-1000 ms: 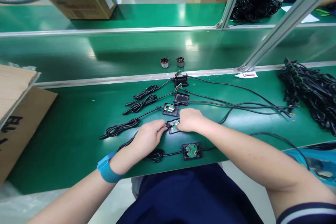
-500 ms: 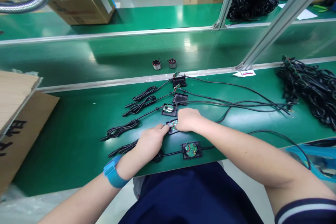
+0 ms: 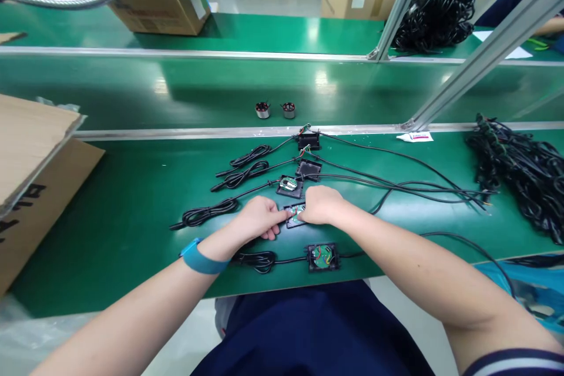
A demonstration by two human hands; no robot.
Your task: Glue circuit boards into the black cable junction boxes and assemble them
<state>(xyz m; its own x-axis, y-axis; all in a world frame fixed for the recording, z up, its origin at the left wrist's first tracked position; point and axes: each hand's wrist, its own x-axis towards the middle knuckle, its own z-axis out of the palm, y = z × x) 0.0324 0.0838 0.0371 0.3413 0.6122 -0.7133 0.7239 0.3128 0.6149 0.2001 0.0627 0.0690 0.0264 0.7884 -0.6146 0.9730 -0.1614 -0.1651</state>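
Observation:
A small black plastic case with a circuit board [image 3: 294, 215] in it lies on the green bench between my hands. My left hand [image 3: 259, 217] has its fingers curled and a fingertip at the case's left side. My right hand [image 3: 324, 204] is closed at its right side, fingertips down on the board; its grip is partly hidden. Nearer me sits another open case with a round green board [image 3: 323, 256]. Just behind my hands is a case with a board [image 3: 289, 184], then two more black cases [image 3: 309, 170], with cables running out both sides.
Coiled black cables [image 3: 210, 212] lie to the left. A large cable bundle [image 3: 520, 170] is at the right, near a white tube [image 3: 415, 137]. Two copper-wound rings [image 3: 262, 110] stand beyond the metal rail [image 3: 229, 131]. A cardboard box [image 3: 39, 176] occupies the left.
My left hand has shifted its hold, its lower fingers now showing beneath. My right hand stays at the same case. The whole view has moved slightly.

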